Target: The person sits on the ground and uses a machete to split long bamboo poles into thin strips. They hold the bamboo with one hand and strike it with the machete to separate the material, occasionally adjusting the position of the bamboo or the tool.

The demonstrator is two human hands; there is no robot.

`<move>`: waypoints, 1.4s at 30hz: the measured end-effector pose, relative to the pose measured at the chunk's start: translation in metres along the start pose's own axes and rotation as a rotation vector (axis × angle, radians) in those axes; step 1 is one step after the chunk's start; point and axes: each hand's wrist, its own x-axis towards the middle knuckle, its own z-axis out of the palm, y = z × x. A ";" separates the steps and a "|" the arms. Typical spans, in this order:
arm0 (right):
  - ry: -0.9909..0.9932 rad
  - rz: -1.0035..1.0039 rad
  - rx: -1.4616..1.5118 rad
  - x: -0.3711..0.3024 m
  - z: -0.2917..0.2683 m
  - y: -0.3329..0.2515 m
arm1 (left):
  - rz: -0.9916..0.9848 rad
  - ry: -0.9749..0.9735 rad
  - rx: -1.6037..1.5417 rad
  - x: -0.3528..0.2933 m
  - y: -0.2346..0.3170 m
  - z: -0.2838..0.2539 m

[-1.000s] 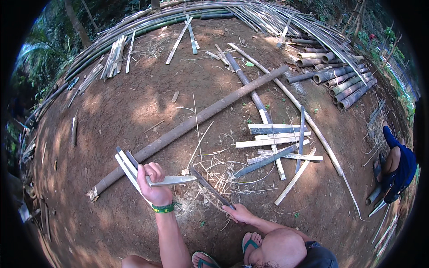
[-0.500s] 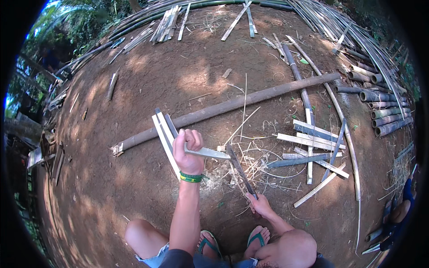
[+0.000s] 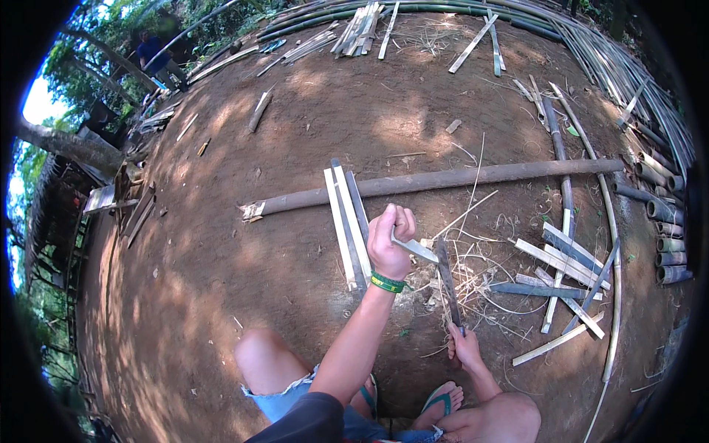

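My left hand, with a green band on its wrist, is closed around a pale bamboo strip. The strip slants down to the right, and its far end meets the blade of a long dark knife. My right hand grips that knife by its lower end near my right knee, blade pointing up and away. Left of my left hand, several split bamboo strips lean across a long brown pole on the ground. Thin shavings are scattered around the blade.
Split bamboo pieces lie crossed to the right, beside a long thin pole. Cut bamboo tubes are stacked at the far right. Along the back lie long green bamboo poles. A person stands far left.
The whole view has swung left, so the ground things sit further right. My left hand has come closer to the knife, and less of the strip shows between them. Both grips stay the same.
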 end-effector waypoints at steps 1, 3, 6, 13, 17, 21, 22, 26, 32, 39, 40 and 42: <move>0.004 -0.002 0.001 -0.001 -0.001 0.000 | 0.001 -0.007 0.003 0.000 0.000 0.001; 0.021 -0.004 -0.015 0.000 -0.001 0.001 | 0.002 -0.019 0.008 -0.001 -0.001 -0.001; 0.038 0.009 -0.029 -0.001 0.002 -0.001 | 0.003 -0.010 0.007 -0.002 -0.001 -0.001; 0.031 -0.007 0.001 0.000 0.002 0.004 | 0.024 0.030 0.044 -0.004 -0.001 0.000; 0.031 -0.010 0.003 -0.002 0.002 0.001 | 0.039 0.060 0.040 -0.005 -0.001 0.002; 0.048 -0.021 -0.038 -0.002 0.001 0.002 | 0.072 0.101 0.051 -0.006 0.002 0.006; 0.052 -0.025 -0.062 -0.003 0.001 0.000 | 0.076 0.124 0.048 -0.007 0.002 0.005; 0.094 -0.058 -0.141 -0.008 0.005 -0.007 | 0.071 0.229 0.087 -0.012 -0.001 0.008; 0.095 -0.128 -0.228 -0.014 0.006 -0.010 | 0.099 0.189 0.188 -0.018 -0.001 0.017; 0.211 -0.121 -0.377 0.000 -0.005 0.008 | 0.087 0.141 0.031 0.000 -0.012 0.014; 0.240 -0.143 -0.443 -0.001 -0.002 0.012 | 0.083 0.161 -0.006 0.000 -0.007 0.014; 0.304 -0.212 -0.541 -0.005 0.004 0.009 | 0.080 0.139 -0.035 0.000 -0.007 0.006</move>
